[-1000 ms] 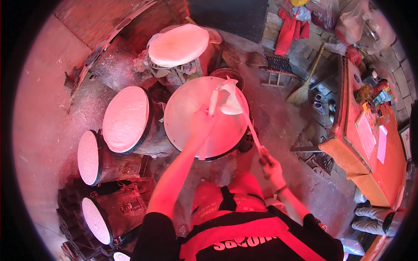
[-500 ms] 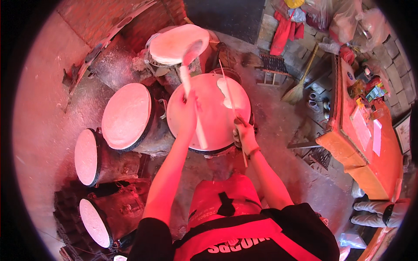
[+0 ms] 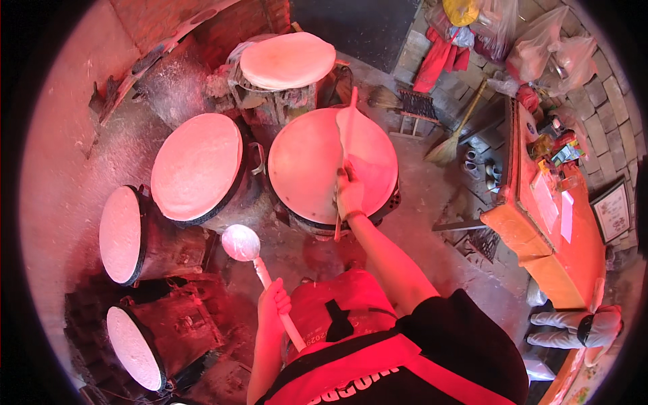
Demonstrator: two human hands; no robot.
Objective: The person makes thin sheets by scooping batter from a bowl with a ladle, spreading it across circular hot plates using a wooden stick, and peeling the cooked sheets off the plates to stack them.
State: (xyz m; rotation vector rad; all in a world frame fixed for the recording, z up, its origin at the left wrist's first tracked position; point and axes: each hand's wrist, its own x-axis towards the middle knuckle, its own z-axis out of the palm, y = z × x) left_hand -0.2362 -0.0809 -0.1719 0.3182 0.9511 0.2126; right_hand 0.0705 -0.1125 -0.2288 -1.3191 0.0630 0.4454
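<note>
In front of me is a round griddle (image 3: 304, 162) on a drum-shaped stove, tinted red by the light. Pale batter (image 3: 374, 162) covers roughly its right part in a thin layer. My right hand (image 3: 349, 194) is closed round a long, thin wooden spreader (image 3: 349, 128), which lies across the griddle along the edge of the batter. Close to my body, my left hand (image 3: 274, 302) is wrapped round the pale handle of a ladle (image 3: 241, 243). The ladle's coated, rounded bowl is up and left of the hand, apart from the griddle.
Pale-covered griddles surround me: one at the back (image 3: 289, 61), one to the left (image 3: 197, 167), and two lower left (image 3: 121, 235). An orange-covered table (image 3: 574, 263) stands right, near a broom (image 3: 459, 131) and low rack (image 3: 418, 106). Another person's grey-trousered legs (image 3: 557, 327) show lower right.
The ladle in my left hand has come back from the far griddle toward my body. My right hand has moved left and up with the spreader, and the batter covers a wider area.
</note>
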